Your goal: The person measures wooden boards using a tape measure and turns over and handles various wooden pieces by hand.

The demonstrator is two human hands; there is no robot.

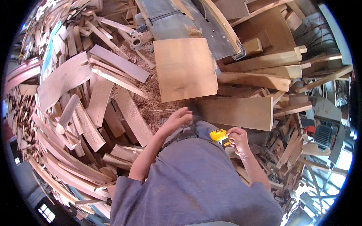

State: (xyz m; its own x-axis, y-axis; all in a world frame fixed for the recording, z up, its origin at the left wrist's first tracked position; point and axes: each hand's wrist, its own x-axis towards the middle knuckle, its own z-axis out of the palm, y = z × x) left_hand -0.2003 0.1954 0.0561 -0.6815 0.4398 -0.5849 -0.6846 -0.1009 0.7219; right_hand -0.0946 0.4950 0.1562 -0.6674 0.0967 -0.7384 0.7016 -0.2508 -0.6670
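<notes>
My right hand is closed at one end of a yellow tape measure, in front of my body on the right. A small yellow-orange piece pokes out below its fingers; what it is I cannot tell. My left hand hovers before my waist, fingers loosely bent and nothing seen in them. Just beyond it lies a broad, nearly square wooden board, over the near end of a grey metal machine table. To the right of that hand is a wide plank.
Heaps of offcuts crowd the left side. Sawdust covers the ground beside the board. Stacked planks stand at the right, and a motor sits farther right. A curved wooden strip runs along the machine table.
</notes>
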